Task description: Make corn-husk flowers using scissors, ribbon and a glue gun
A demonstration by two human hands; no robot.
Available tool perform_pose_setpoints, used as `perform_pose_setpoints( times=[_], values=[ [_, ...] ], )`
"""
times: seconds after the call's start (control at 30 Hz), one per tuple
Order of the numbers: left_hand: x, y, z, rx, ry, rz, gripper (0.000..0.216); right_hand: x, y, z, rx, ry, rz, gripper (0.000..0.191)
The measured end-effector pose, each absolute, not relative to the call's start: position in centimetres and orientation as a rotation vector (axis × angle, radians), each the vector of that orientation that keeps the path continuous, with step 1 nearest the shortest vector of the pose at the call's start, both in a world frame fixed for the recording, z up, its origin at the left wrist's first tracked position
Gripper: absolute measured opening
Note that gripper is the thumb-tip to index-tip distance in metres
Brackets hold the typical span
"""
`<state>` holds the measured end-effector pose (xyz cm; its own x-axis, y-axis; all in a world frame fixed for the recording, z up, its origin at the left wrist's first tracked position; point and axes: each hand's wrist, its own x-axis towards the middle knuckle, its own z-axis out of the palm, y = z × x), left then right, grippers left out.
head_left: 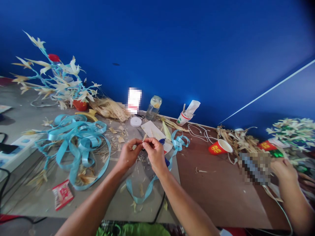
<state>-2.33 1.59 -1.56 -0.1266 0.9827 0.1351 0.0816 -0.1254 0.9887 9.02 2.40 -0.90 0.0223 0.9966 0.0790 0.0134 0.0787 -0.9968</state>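
Note:
My left hand [128, 154] and my right hand [155, 154] meet over the grey tabletop, thumbs and fingertips pinched together. Between them is a small pale strip of dried husk [145, 136], mostly hidden by the fingers. Partly behind my right hand lie a white sheet [150, 127] and a dark blue object whose kind I cannot make out. A light blue ribbon [149, 188] runs below my right wrist, and a larger heap of blue ribbon [81, 154] lies to the left. Husk scraps [120, 139] are scattered near my left hand.
Husk flowers on blue stems [70, 82] stand back left, beside a corn husk bundle [108, 108]. Behind my hands are a white tape roll [136, 121] and a glass jar [154, 108]. A red paper cup [220, 147] leans right; another person's hand [285, 170] is beyond.

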Motion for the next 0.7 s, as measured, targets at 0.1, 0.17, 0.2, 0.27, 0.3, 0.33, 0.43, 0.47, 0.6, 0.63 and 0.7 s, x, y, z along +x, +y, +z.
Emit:
perform_pose_setpoints(
  times=[0.1,0.17,0.2,0.27,0.3,0.33,0.43,0.47,0.6,0.63,0.7],
  values=[
    [-2.3,1.6,-1.7,1.356,1.362,1.391,0.012,8.6,2.0,-1.2,-1.187,-1.255,1.068,0.016],
    [-2.3,1.6,-2.0,1.419,1.414,1.390,0.014,8.2,1.9,-1.2,-1.217,-1.242,1.020,0.016],
    [-2.3,1.6,-2.1,1.452,1.437,1.389,0.014,8.0,1.8,-1.2,-1.238,-1.235,0.992,0.016],
    [-2.3,1.6,-2.4,1.508,1.478,1.380,0.014,7.7,1.8,-1.2,-1.278,-1.224,0.942,0.014],
    [-2.3,1.7,-2.5,1.528,1.490,1.372,0.014,7.6,1.8,-1.1,-1.294,-1.220,0.920,0.013],
    [-2.3,1.7,-2.5,1.541,1.495,1.366,0.014,7.5,1.8,-1.0,-1.304,-1.219,0.903,0.012],
    [-2.2,1.6,-2.5,1.536,1.475,1.375,0.015,7.4,1.6,-0.7,-1.311,-1.229,0.852,0.010],
    [-2.2,1.6,-2.4,1.520,1.460,1.382,0.015,7.4,1.6,-0.5,-1.309,-1.236,0.831,0.009],
    [-2.1,1.5,-2.3,1.454,1.436,1.363,0.016,7.4,1.4,-0.2,-1.321,-1.262,0.752,0.010],
    [-2.1,1.5,-2.3,1.437,1.441,1.355,0.015,7.4,1.4,-0.3,-1.330,-1.266,0.743,0.010],
    [-2.0,1.5,-2.4,1.380,1.453,1.359,0.013,7.4,1.5,-0.4,-1.341,-1.264,0.753,0.010]
  ],
)
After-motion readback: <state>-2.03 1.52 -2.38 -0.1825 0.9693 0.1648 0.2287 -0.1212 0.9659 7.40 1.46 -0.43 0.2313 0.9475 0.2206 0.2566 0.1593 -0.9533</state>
